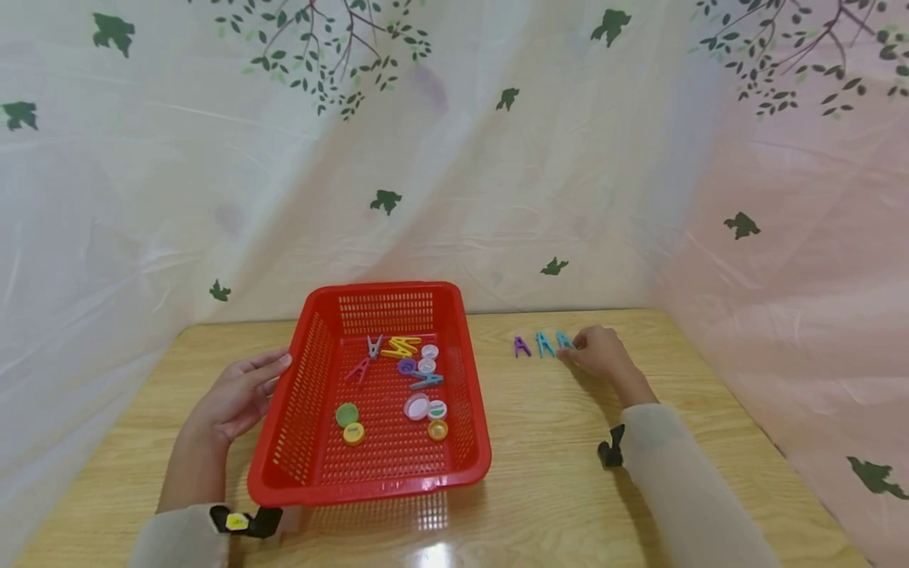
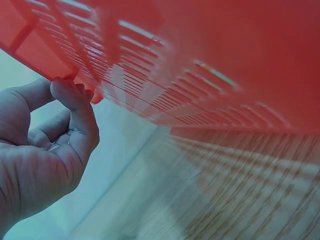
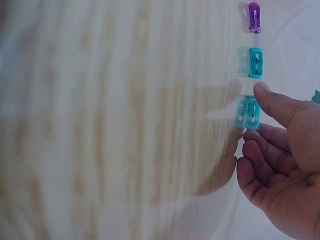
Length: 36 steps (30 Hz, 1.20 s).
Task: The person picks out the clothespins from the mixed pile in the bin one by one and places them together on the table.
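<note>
A red plastic basket (image 1: 472, 379) stands on the wooden table, its near end appearing raised. My left hand (image 1: 237, 394) grips its left rim, thumb and fingertips pinching the edge in the left wrist view (image 2: 65, 125). To the right of the basket, a purple clothespin (image 1: 521, 346) and a blue clothespin (image 1: 544, 345) stand in a row with a second blue clothespin (image 3: 253, 113) at the right end. My right hand (image 1: 600, 353) has its thumb and curled fingers around that end clothespin, thumb on one side, fingertips right at the other.
Inside the basket lie yellow clothespins (image 1: 402, 347), a pink clothespin (image 1: 360, 368), a grey clothespin (image 1: 374, 347) and a blue-grey clothespin (image 1: 428, 380). Several bottle caps, among them a green cap (image 1: 346, 415), lie there too. A leaf-patterned sheet (image 1: 454, 158) hangs behind the table (image 1: 554, 473).
</note>
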Each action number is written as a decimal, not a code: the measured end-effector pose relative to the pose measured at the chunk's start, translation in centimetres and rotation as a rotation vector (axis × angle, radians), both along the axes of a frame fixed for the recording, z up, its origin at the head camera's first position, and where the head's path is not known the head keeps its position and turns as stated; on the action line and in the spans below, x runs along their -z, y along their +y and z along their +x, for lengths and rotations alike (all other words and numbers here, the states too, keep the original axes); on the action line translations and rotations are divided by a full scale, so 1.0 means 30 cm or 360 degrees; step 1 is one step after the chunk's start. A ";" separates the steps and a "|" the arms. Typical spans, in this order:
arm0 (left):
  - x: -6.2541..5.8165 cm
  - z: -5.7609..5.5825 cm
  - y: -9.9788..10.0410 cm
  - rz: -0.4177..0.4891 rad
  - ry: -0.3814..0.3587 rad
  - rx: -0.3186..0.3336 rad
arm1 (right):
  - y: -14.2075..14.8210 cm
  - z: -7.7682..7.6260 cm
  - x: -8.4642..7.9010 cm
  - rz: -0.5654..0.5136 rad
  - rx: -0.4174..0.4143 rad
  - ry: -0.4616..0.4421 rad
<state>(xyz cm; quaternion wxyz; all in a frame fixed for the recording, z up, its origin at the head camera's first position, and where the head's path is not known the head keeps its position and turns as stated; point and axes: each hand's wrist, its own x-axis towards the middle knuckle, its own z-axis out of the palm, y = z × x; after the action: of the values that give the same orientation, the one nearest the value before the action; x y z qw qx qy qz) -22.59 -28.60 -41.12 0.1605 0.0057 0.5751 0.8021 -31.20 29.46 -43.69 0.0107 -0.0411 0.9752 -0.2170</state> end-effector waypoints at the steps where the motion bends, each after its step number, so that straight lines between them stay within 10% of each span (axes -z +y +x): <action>1: 0.000 0.000 0.000 0.0000 -0.0002 -0.0003 | -0.001 0.001 -0.001 0.0005 -0.0001 -0.0012; 20: 0.000 -0.002 0.002 0.0015 0.0025 0.0013 | -0.028 -0.017 -0.148 0.0093 -0.0246 -0.0003; 36: -0.001 0.002 -0.002 -0.0013 0.0009 -0.0012 | -0.289 -0.084 -0.326 0.0253 -0.0500 0.0159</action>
<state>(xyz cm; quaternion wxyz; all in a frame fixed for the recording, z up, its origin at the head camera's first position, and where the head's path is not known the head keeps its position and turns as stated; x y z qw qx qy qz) -22.54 -28.65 -41.09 0.1559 0.0052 0.5789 0.8003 -33.73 20.79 -33.91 -0.0010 -0.2027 0.9702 -0.1326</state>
